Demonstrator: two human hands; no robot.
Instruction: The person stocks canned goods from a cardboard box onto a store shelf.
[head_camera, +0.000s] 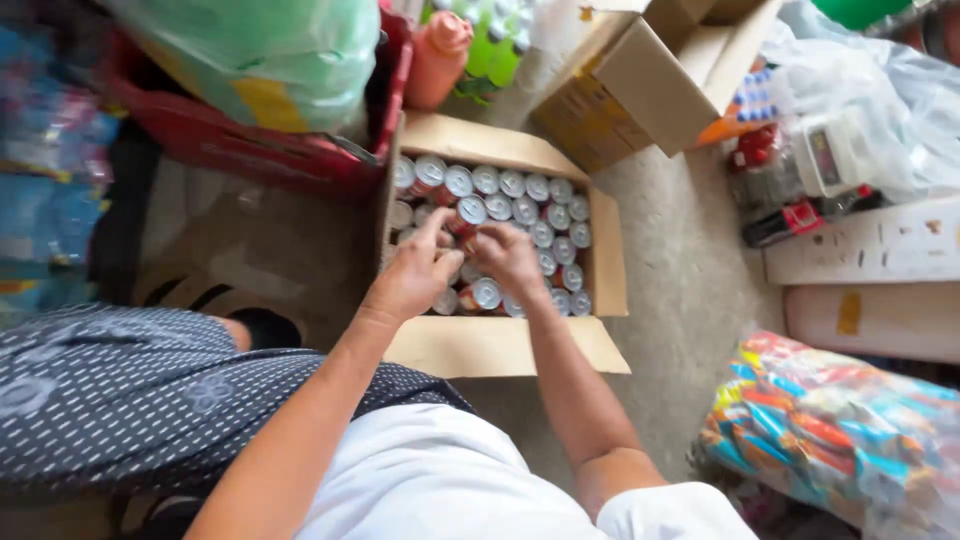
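Observation:
An open cardboard box (497, 345) on the floor holds several rows of upright cans with silver tops (540, 215). Both my hands reach into its near left part. My left hand (415, 270) rests on the cans with the index finger stretched forward toward a raised red can (468, 213). My right hand (508, 258) is curled over the cans beside it, fingers closed around that same can area; which hand grips the can is unclear. Another can (484, 294) lies just below my right hand.
A red crate (230, 140) with a green plastic bag stands at the left back. An orange bottle (437, 58) and green bottles are behind the box. A second open carton (640, 85) sits at back right. A bag of colourful packets (830, 425) lies at right.

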